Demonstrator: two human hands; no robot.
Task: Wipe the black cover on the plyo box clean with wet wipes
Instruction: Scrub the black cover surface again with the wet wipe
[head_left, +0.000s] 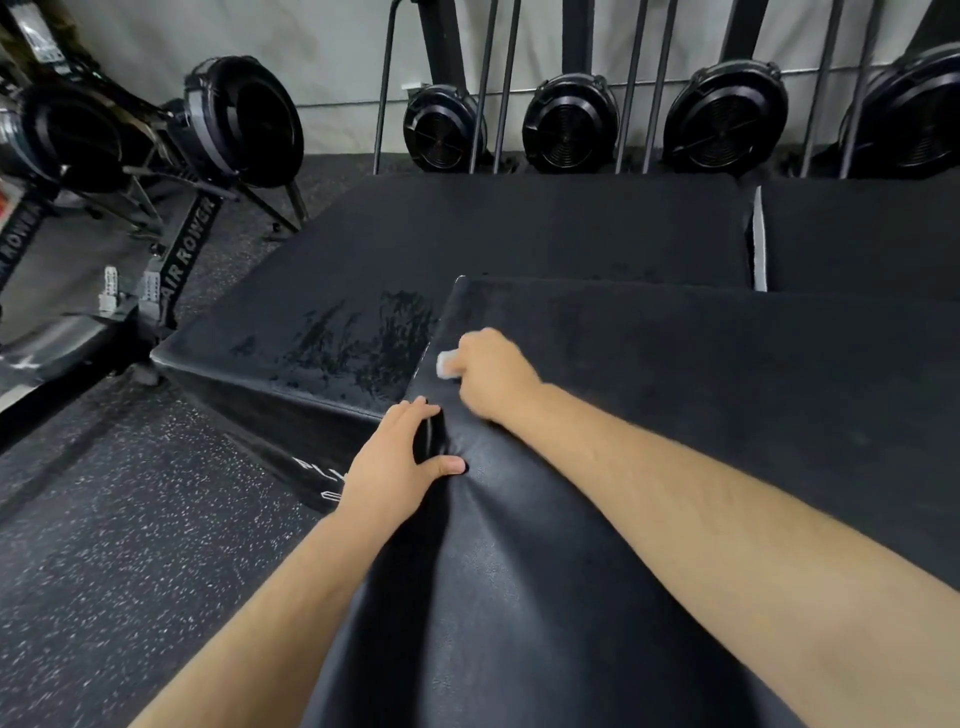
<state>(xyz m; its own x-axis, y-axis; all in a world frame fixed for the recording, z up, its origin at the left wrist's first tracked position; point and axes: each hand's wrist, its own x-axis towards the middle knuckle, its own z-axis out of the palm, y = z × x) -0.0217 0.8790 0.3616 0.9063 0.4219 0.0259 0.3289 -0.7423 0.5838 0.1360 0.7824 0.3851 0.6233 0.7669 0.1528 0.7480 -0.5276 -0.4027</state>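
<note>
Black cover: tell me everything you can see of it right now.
The black cover looks like smooth, faintly shiny faux leather and spreads from its far-left corner toward the camera. It is bunched into creases at its left edge, where the left hand grips a fold. The right hand presses a white wet wipe onto it just beyond, near the same edge.

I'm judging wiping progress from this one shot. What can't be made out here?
Head view only:
The wet wipe: mostly hidden in the right hand and motion-blurred; only a white corner shows.
The white lettering on the box side: partly covered by the left hand.
The black cover: near end cut off by the bottom edge.
</note>
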